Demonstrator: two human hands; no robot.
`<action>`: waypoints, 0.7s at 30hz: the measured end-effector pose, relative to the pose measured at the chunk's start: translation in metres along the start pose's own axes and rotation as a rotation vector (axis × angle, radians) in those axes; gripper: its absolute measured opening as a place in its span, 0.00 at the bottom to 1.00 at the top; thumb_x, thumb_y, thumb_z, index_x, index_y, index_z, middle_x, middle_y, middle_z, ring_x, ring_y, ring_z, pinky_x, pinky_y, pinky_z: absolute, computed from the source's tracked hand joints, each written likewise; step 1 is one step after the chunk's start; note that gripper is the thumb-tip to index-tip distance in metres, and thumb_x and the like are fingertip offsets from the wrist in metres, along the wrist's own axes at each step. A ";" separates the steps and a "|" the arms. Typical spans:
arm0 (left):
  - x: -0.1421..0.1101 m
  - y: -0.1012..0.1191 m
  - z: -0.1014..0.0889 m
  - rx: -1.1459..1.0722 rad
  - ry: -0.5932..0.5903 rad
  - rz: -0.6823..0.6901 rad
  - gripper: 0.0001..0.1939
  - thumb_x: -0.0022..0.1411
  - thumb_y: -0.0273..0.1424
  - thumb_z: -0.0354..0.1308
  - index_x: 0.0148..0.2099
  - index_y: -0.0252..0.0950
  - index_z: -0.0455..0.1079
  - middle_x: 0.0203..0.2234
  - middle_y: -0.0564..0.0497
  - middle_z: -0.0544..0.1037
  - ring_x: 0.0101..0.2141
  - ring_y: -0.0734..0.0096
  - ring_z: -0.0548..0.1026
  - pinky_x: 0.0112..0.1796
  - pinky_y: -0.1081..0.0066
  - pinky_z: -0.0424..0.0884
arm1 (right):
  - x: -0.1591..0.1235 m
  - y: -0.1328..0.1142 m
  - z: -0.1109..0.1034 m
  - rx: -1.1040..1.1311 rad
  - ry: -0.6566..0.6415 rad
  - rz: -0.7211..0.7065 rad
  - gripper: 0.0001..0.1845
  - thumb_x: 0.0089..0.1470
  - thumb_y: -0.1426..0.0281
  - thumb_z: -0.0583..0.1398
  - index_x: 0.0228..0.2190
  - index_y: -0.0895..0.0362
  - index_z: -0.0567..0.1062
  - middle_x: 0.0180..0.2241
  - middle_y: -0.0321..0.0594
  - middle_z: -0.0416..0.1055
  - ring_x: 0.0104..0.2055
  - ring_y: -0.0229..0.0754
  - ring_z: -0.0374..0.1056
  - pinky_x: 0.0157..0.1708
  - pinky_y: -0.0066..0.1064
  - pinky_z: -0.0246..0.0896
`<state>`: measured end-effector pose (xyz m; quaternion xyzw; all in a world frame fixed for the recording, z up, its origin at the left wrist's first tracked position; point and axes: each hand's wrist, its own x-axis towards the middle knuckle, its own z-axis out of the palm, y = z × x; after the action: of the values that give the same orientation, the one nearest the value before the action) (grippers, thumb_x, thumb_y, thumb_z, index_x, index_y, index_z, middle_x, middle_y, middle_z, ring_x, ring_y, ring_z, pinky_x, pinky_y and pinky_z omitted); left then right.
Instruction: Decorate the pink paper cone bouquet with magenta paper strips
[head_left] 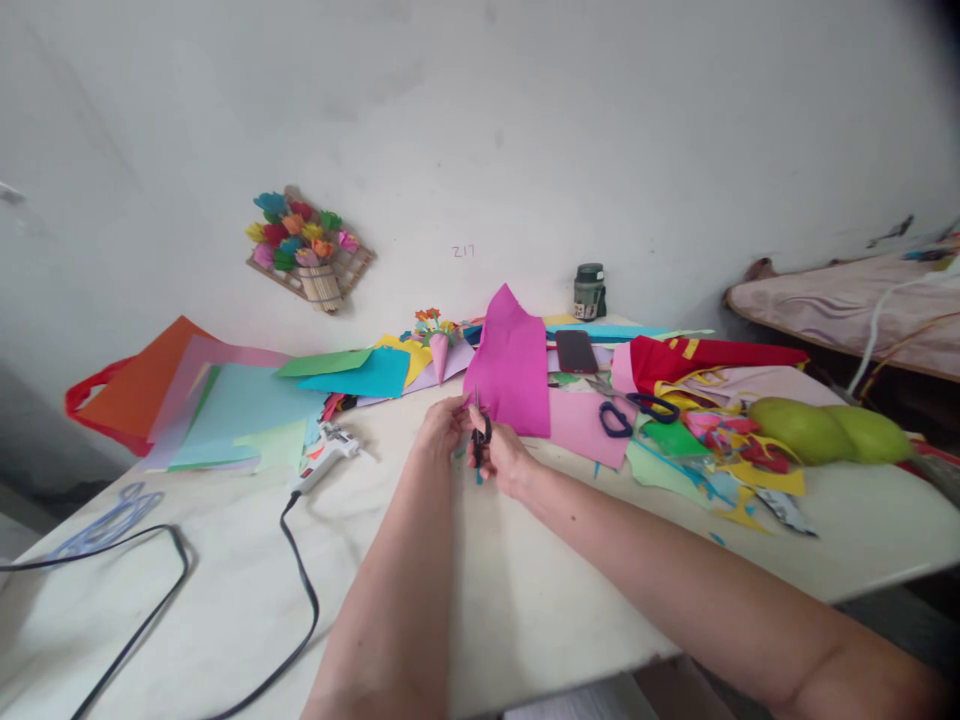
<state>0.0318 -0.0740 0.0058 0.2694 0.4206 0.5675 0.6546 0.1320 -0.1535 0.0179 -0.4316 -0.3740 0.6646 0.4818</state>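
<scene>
My right hand (pixel 504 458) grips a small pair of dark-handled scissors (pixel 481 437), its blades pointing away from me. Close beside it on the left, my left hand (pixel 444 425) has its fingers pinched together near the blade tips. A small bit of magenta paper seems to be between those fingers, though it is too small to make out well. Just beyond both hands lies a large magenta sheet (pixel 511 375) with a pointed top. A second pair of scissors with dark blue handles (pixel 616 420) rests on pink paper to the right.
A white glue gun (pixel 330 455) with a black cord lies at left, near stacked coloured sheets (pixel 247 405). Behind stand a small paper bouquet (pixel 439 355), a phone (pixel 576 352) and a jar (pixel 589 292). Paper scraps (pixel 739 450) and a green rounded object (pixel 825 430) lie right.
</scene>
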 end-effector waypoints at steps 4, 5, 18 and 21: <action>-0.007 0.003 0.005 0.016 0.052 -0.001 0.07 0.54 0.21 0.55 0.24 0.33 0.66 0.14 0.51 0.72 0.16 0.74 0.71 0.21 0.75 0.66 | 0.004 0.000 0.000 0.007 0.001 -0.002 0.19 0.53 0.54 0.56 0.27 0.59 0.64 0.14 0.31 0.62 0.12 0.31 0.57 0.07 0.20 0.42; -0.008 0.003 0.006 0.018 0.060 0.001 0.08 0.54 0.21 0.55 0.24 0.32 0.66 0.15 0.50 0.72 0.16 0.74 0.71 0.21 0.75 0.66 | 0.004 0.000 0.000 0.010 0.001 -0.008 0.19 0.53 0.54 0.56 0.27 0.59 0.64 0.14 0.31 0.62 0.12 0.31 0.57 0.07 0.20 0.41; 0.002 0.000 0.000 0.026 0.036 0.002 0.01 0.52 0.22 0.55 0.29 0.31 0.67 0.18 0.47 0.75 0.21 0.69 0.75 0.27 0.72 0.71 | 0.001 0.009 0.003 0.024 0.015 -0.128 0.23 0.47 0.51 0.60 0.21 0.58 0.63 0.13 0.29 0.59 0.11 0.28 0.54 0.06 0.19 0.41; 0.001 -0.001 -0.001 0.021 0.017 -0.003 0.01 0.51 0.23 0.56 0.28 0.31 0.66 0.18 0.47 0.75 0.21 0.69 0.74 0.25 0.72 0.70 | 0.004 0.013 0.003 0.036 0.011 -0.146 0.22 0.48 0.52 0.60 0.22 0.59 0.64 0.13 0.29 0.60 0.12 0.29 0.56 0.05 0.19 0.43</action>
<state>0.0316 -0.0733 0.0046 0.2709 0.4324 0.5642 0.6490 0.1241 -0.1534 0.0066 -0.3981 -0.3899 0.6318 0.5389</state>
